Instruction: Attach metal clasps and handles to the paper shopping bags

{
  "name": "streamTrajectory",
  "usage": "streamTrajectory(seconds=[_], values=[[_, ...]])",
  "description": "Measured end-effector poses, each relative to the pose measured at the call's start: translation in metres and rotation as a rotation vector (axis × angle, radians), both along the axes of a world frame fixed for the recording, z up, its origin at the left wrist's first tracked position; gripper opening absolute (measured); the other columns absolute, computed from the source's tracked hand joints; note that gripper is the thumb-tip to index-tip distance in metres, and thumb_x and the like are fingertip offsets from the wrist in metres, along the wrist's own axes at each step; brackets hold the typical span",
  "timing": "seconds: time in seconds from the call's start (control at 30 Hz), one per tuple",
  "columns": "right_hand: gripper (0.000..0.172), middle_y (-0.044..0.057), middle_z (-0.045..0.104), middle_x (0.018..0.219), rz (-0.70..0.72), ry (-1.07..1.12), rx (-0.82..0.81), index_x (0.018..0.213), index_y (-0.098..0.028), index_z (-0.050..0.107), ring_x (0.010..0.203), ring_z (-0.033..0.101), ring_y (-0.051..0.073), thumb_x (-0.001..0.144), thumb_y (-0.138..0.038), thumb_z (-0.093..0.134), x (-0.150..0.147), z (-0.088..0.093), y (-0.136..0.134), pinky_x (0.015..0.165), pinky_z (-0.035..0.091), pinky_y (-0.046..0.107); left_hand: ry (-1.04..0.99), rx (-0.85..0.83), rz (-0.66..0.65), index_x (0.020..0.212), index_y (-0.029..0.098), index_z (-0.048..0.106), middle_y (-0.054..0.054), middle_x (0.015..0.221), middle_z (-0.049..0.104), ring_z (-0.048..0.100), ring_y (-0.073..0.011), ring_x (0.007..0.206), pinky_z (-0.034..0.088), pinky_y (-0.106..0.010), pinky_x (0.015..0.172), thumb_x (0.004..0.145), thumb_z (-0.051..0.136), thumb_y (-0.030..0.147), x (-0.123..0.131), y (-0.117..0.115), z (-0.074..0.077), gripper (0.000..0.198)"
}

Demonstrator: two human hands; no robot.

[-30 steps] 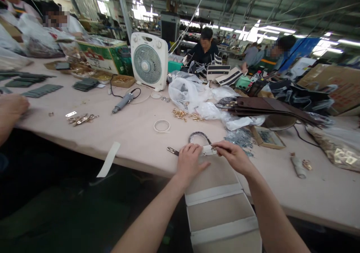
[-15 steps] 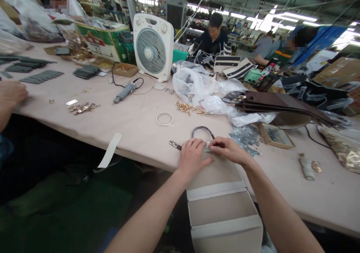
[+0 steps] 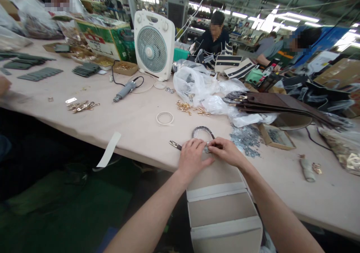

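One small white strap tab [image 3: 207, 148] lies at the top edge of a beige fabric bag panel [image 3: 216, 179]; the left hand [image 3: 194, 158] presses it, fingers curled; the right hand [image 3: 226, 151] pinches its edge.

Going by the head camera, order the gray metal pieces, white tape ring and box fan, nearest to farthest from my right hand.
From the right hand:
1. Gray metal pieces, just to its right.
2. White tape ring, ahead and left.
3. Box fan, far ahead, left.
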State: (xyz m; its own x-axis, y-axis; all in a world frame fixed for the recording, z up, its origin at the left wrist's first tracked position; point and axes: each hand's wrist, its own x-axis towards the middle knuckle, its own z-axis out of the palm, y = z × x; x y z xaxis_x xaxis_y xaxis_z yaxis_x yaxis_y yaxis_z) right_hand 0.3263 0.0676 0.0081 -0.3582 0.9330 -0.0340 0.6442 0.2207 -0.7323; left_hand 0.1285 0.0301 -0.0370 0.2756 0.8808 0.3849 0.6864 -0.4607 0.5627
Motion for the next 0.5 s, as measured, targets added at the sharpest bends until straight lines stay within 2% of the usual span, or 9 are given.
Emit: streamTrajectory(seconds=[0.5], values=[[0.022, 0.004, 0.072, 0.095, -0.015, 0.036, 0.033, 0.097, -0.023, 0.076, 0.087, 0.066, 0.022, 0.092, -0.042, 0.066, 0.0010, -0.0085, -0.0031, 0.080, 0.050, 0.034, -0.007, -0.001, 0.011, 0.128, 0.028, 0.061, -0.005, 0.132, 0.066, 0.054, -0.0280, 0.130, 0.042, -0.047, 0.112, 0.083, 0.084, 0.051, -0.0001, 0.0001, -0.0007, 0.055]])
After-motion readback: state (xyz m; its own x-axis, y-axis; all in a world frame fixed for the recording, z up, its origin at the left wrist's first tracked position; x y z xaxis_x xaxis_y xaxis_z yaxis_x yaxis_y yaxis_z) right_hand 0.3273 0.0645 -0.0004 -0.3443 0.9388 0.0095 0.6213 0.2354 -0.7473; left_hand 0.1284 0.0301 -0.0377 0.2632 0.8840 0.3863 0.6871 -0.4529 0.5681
